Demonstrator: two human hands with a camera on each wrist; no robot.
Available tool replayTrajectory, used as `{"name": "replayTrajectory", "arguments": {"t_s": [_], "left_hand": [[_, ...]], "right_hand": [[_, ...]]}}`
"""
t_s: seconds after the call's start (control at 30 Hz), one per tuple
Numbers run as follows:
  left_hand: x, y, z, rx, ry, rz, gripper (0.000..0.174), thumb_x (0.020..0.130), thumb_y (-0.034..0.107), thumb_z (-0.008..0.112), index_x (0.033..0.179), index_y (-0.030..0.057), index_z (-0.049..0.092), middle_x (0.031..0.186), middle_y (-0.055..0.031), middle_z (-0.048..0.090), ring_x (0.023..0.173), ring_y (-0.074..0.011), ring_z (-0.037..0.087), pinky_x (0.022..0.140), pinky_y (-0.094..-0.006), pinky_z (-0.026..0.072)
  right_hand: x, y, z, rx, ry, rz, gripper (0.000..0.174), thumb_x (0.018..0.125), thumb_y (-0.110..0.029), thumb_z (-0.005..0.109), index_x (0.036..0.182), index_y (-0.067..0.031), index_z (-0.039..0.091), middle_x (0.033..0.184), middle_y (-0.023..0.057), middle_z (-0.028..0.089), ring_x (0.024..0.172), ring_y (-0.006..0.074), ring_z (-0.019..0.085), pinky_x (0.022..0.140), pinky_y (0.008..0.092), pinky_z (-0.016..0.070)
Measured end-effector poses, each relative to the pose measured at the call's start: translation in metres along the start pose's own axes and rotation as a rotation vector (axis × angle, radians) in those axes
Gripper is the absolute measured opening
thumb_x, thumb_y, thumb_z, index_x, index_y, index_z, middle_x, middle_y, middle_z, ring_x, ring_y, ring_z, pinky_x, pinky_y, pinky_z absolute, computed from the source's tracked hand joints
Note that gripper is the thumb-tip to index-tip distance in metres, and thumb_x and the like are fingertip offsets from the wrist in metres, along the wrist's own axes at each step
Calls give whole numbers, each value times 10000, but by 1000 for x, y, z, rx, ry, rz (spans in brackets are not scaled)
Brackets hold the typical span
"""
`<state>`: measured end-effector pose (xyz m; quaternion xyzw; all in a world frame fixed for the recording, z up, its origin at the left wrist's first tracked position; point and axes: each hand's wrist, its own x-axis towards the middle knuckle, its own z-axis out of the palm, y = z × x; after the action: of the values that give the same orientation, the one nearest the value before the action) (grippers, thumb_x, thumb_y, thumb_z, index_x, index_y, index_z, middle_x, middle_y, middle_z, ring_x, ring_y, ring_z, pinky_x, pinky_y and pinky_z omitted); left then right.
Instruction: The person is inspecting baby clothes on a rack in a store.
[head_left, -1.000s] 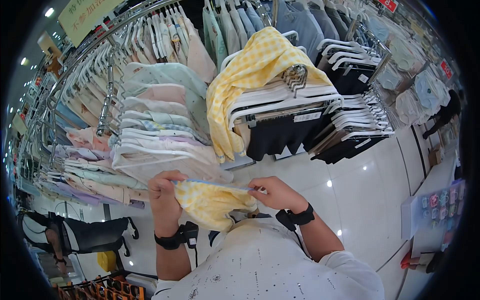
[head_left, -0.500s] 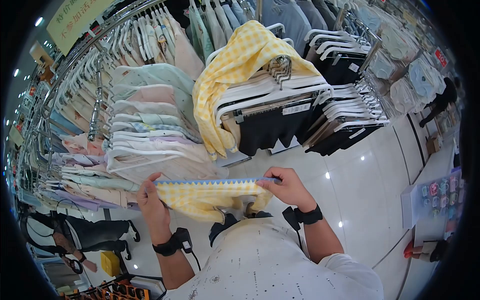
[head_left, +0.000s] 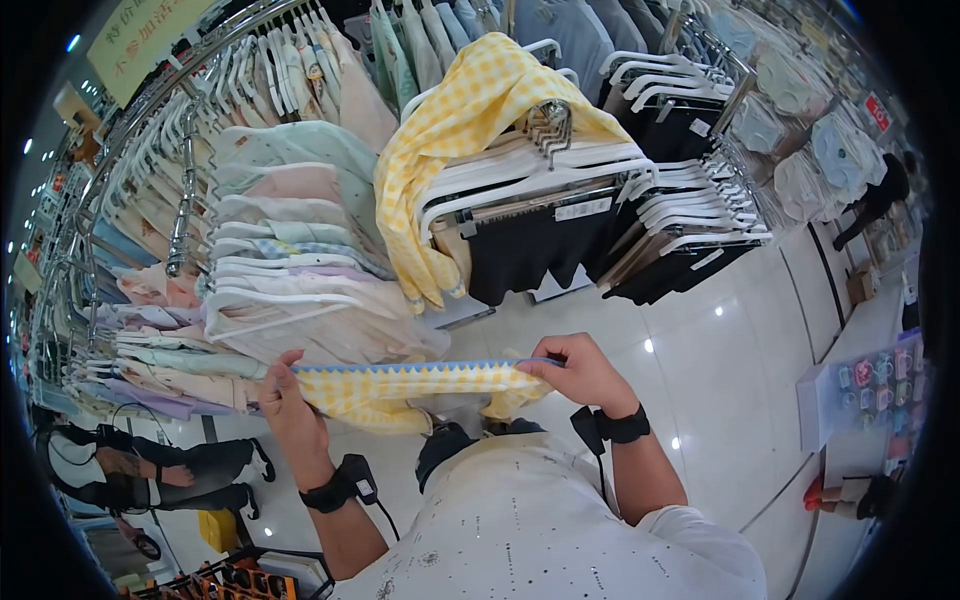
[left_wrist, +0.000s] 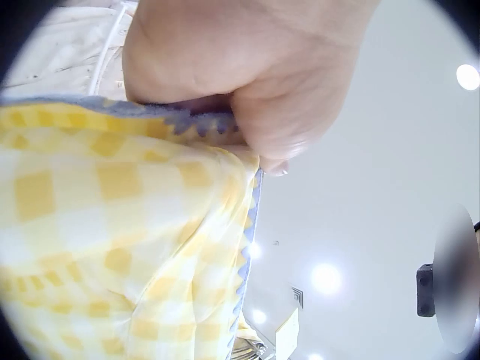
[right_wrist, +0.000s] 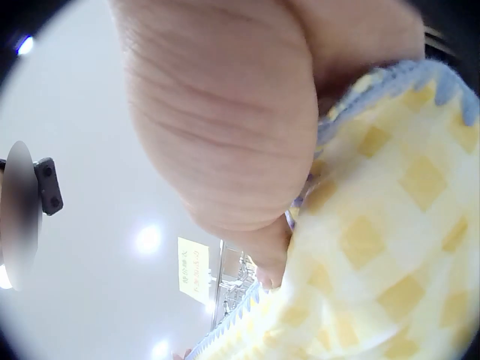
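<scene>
Left hand (head_left: 293, 412) and right hand (head_left: 587, 375), now farther apart, pinched the yellow gingham garment (head_left: 365, 396), its blue edging (head_left: 430, 367) spread between them.

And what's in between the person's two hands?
A yellow checked cloth. Its blue edge runs across from the left hand to the right hand. You can see that in the head view.

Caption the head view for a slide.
Left hand and right hand hold a blue-edged yellow checked garment spread between them, in front of hanging clothes.
</scene>
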<state>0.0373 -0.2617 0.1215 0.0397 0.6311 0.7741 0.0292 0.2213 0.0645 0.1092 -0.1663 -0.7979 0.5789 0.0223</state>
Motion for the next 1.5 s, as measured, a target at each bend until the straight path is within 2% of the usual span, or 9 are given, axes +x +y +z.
{"name": "replayTrajectory", "arguments": {"t_s": [0.13, 0.2, 0.33, 0.7, 0.97, 1.07, 1.2, 1.47, 1.5], "left_hand": [[-1, -4, -2, 15, 2, 23, 405, 1028, 362, 587, 1097, -31, 657, 937, -30, 638, 818, -78, 590, 762, -244, 496], [-3, -2, 1, 11, -4, 19, 405, 1029, 361, 586, 1097, -31, 657, 927, -29, 637, 815, -79, 590, 761, -243, 495], [-3, -1, 2, 16, -3, 24, 399, 1032, 355, 584, 1093, -31, 660, 897, -26, 636, 804, -81, 593, 757, -241, 495], [-4, -2, 3, 18, -18, 28, 380, 1032, 340, 588, 1067, -30, 670, 919, -46, 664, 798, -93, 618, 747, -247, 505], [-4, -9, -2, 33, -42, 8, 363, 1037, 330, 582, 1050, -21, 677, 957, -41, 672, 791, -90, 611, 746, -252, 504], [-4, -10, -2, 49, -11, 16, 369, 1038, 344, 579, 1056, -13, 667, 873, -34, 660, 768, -95, 621, 742, -260, 518], [-10, -6, -3, 58, -40, 3, 372, 1037, 350, 582, 1050, -11, 669, 922, -36, 662, 808, -94, 619, 767, -267, 517], [-18, -2, 0, 55, -63, -39, 355, 1037, 339, 583, 1050, -4, 676, 978, -35, 669, 858, -98, 621, 811, -270, 515], [-19, 0, 5, 63, -37, -22, 385, 1040, 350, 575, 1035, -20, 681, 919, -32, 660, 814, -92, 618, 771, -255, 505]], "right_hand": [[-2, 6, -4, 22, 30, -25, 258, 917, -218, 743, 837, 21, 691, 586, 33, 512, 561, 99, 400, 513, 284, 361], [-3, 2, -9, 23, 13, -3, 202, 937, -174, 719, 879, 18, 696, 653, -1, 575, 620, 65, 455, 567, 249, 401], [-4, 2, -12, 30, 4, -8, 189, 939, -162, 711, 896, 21, 693, 669, -6, 584, 632, 64, 459, 572, 248, 401], [-6, 7, -16, 78, 59, -58, 148, 941, -114, 670, 972, 27, 705, 762, 37, 665, 681, 79, 528, 638, 250, 468], [-8, 6, -15, 76, 78, -53, 143, 917, -104, 663, 950, 32, 692, 756, 31, 650, 693, 80, 534, 642, 254, 472], [-7, 6, -16, 87, 67, -66, 137, 903, -99, 658, 929, 33, 683, 738, 29, 635, 693, 79, 531, 636, 255, 468], [-7, 3, -16, 59, 61, -84, 134, 891, -96, 651, 910, 35, 669, 725, 26, 620, 684, 81, 519, 626, 258, 460], [-8, 5, -18, 67, 56, -83, 145, 919, -109, 630, 888, 31, 648, 703, 8, 578, 667, 73, 476, 595, 251, 427], [-9, 4, -19, 67, 52, -74, 146, 930, -110, 624, 893, 29, 647, 706, 2, 575, 666, 69, 469, 590, 248, 421]]}}
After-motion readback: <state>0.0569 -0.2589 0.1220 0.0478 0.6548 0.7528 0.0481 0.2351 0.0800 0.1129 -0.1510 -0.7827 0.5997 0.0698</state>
